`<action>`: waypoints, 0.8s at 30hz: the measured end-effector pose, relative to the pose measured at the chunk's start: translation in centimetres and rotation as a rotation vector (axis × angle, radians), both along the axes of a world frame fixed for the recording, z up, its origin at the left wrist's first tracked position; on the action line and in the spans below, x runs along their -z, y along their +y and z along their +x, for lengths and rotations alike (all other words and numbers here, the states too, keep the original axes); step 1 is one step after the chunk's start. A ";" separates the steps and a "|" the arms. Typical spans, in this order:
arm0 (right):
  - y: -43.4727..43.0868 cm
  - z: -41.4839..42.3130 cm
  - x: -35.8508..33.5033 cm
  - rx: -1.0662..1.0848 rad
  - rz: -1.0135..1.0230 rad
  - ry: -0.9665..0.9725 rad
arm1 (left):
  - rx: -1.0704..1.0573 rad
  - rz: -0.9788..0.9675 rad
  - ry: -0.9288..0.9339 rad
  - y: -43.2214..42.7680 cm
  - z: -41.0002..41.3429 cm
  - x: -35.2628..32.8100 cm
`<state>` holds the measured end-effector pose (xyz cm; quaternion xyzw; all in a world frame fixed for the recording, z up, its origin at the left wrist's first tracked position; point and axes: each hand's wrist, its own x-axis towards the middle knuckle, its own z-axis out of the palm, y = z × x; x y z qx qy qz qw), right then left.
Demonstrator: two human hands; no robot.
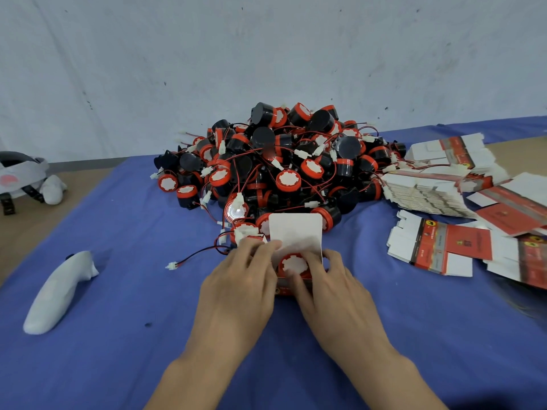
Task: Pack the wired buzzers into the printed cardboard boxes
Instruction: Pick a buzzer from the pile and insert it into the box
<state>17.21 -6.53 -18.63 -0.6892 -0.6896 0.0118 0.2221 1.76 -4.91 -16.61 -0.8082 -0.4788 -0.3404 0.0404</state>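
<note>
Fingers (266, 250) of the left hand (242, 279) and right hand (334, 288) are gripping an open box (296, 232), its flap standing up, with a buzzer (294, 264) sitting inside. A buzzer pile (281, 161) is lying at 12 o'clock, flat boxes (444, 244) at 3 o'clock.

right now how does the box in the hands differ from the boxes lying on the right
The held box is folded into shape, its white flap standing open; the flat boxes lie unfolded in loose stacks. The held box has a buzzer inside, red rim up; the flat boxes hold nothing. The left hand and right hand grip the held box; the flat boxes lie untouched. Both show red print outside and white card inside.
</note>
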 end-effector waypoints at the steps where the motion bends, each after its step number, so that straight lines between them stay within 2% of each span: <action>1: 0.0 0.2 0.1 -0.019 -0.005 0.055 | -0.017 -0.008 -0.067 0.1 -0.2 0.0; 4: 0.0 0.8 0.2 -0.086 0.024 0.254 | -0.040 -0.110 -0.248 0.2 -0.6 0.6; 7: 0.0 1.6 0.1 -0.100 0.119 0.392 | -0.044 -0.224 -0.313 0.3 -0.9 0.9; 11: 0.5 2.2 0.0 -0.105 0.145 0.861 | -0.039 -0.319 -0.321 0.6 -0.8 1.0; 12: 0.8 2.4 0.1 -0.084 0.125 0.922 | -0.037 -0.325 -0.323 0.6 -0.7 1.0; 20: 1.7 3.5 0.2 -0.132 -0.054 0.977 | 0.031 -0.331 -0.345 0.8 -0.4 1.9; 24: 1.6 3.5 0.4 -0.146 -0.097 0.872 | 0.090 -0.352 -0.285 1.1 0.0 2.5</action>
